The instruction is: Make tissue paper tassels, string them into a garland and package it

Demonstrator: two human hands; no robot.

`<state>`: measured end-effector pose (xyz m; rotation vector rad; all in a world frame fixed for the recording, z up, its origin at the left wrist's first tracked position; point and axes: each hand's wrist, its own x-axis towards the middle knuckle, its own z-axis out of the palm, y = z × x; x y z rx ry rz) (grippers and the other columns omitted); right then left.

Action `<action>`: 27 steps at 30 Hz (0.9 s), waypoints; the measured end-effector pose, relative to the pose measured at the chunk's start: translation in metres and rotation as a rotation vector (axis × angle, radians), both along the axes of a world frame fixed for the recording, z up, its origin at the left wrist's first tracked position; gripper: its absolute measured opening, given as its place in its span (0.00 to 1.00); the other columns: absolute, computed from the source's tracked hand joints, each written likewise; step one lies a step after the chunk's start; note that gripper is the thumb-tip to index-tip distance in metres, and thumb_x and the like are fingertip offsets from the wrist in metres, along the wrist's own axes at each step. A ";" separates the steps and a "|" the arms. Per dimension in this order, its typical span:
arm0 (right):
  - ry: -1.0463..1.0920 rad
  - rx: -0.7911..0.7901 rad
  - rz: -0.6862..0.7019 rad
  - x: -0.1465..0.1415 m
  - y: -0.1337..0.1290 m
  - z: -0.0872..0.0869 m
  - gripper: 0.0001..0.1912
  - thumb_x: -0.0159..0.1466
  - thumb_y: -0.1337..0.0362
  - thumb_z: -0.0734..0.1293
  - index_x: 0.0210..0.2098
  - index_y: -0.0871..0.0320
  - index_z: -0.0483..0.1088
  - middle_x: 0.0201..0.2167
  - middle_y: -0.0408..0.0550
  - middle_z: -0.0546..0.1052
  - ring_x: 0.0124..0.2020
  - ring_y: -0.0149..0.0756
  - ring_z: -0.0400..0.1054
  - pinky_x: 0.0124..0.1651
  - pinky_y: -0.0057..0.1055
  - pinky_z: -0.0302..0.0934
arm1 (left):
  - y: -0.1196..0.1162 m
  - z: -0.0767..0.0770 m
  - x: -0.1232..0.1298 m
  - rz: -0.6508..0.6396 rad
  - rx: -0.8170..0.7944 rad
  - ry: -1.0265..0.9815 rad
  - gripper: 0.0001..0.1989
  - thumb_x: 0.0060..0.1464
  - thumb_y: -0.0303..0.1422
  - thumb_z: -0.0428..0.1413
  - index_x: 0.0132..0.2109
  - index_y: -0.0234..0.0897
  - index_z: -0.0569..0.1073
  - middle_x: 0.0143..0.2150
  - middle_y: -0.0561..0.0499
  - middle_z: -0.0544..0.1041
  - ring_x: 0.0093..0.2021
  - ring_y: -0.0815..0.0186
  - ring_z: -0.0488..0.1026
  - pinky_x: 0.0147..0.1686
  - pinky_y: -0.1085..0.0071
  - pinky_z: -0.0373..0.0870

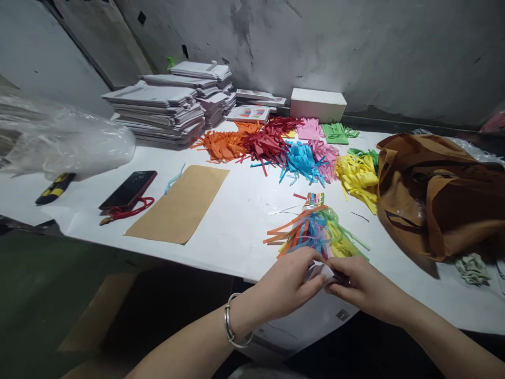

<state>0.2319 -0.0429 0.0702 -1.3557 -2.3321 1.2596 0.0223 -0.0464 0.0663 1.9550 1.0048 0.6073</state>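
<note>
My left hand (294, 279), with a silver bangle at the wrist, pinches a small white piece (320, 271) near the table's front edge. On the right, my right hand (359, 284) has its fingers closed at the other side of that piece, around something dark and too small to make out. Just beyond both hands lies a multicoloured tassel bundle (311, 226), its strips fanned toward me. A white sheet or box with a small printed mark (303, 321) shows below the hands.
Tissue fringe in orange (223, 146), red (266, 147), blue (302, 160) and yellow (359, 179) lies behind. White stacks (158, 113), a white box (317, 105), a brown bag (442, 195), brown paper (181, 205), a phone (128, 190) and plastic wrap (79, 142) surround the work area.
</note>
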 end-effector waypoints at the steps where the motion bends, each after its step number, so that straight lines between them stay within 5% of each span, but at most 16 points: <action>1: 0.010 -0.028 -0.013 0.001 0.001 -0.001 0.07 0.61 0.69 0.66 0.28 0.57 0.64 0.23 0.36 0.63 0.27 0.29 0.55 0.29 0.26 0.47 | 0.000 -0.001 0.000 0.000 0.005 -0.014 0.06 0.63 0.33 0.55 0.45 0.37 0.71 0.41 0.48 0.76 0.40 0.62 0.72 0.39 0.68 0.67; 8: 0.153 -0.215 -0.037 0.004 0.000 -0.006 0.16 0.66 0.52 0.66 0.30 0.58 0.71 0.23 0.37 0.60 0.27 0.29 0.52 0.29 0.27 0.45 | -0.002 0.002 -0.006 -0.008 -0.004 -0.057 0.06 0.62 0.34 0.56 0.44 0.37 0.71 0.40 0.48 0.77 0.37 0.64 0.72 0.37 0.70 0.67; 16: 0.180 -0.214 -0.021 0.003 -0.002 -0.007 0.20 0.65 0.49 0.66 0.25 0.58 0.67 0.22 0.36 0.56 0.25 0.28 0.50 0.28 0.27 0.44 | -0.002 0.000 -0.009 0.004 -0.064 -0.011 0.10 0.66 0.35 0.51 0.47 0.38 0.75 0.37 0.50 0.79 0.33 0.64 0.72 0.34 0.70 0.65; 20: 0.108 -0.065 -0.062 0.003 -0.006 -0.008 0.24 0.68 0.51 0.64 0.20 0.57 0.59 0.20 0.36 0.55 0.24 0.27 0.49 0.27 0.29 0.41 | -0.003 0.000 -0.014 -0.019 -0.116 -0.092 0.16 0.69 0.41 0.47 0.44 0.37 0.76 0.36 0.50 0.79 0.34 0.64 0.73 0.35 0.71 0.65; 27: 0.150 -0.168 -0.003 0.006 -0.014 -0.011 0.24 0.69 0.50 0.62 0.21 0.57 0.58 0.20 0.36 0.55 0.24 0.27 0.49 0.27 0.29 0.41 | -0.002 -0.003 -0.022 -0.031 -0.141 -0.094 0.20 0.70 0.43 0.43 0.45 0.37 0.76 0.40 0.48 0.80 0.39 0.62 0.74 0.40 0.69 0.68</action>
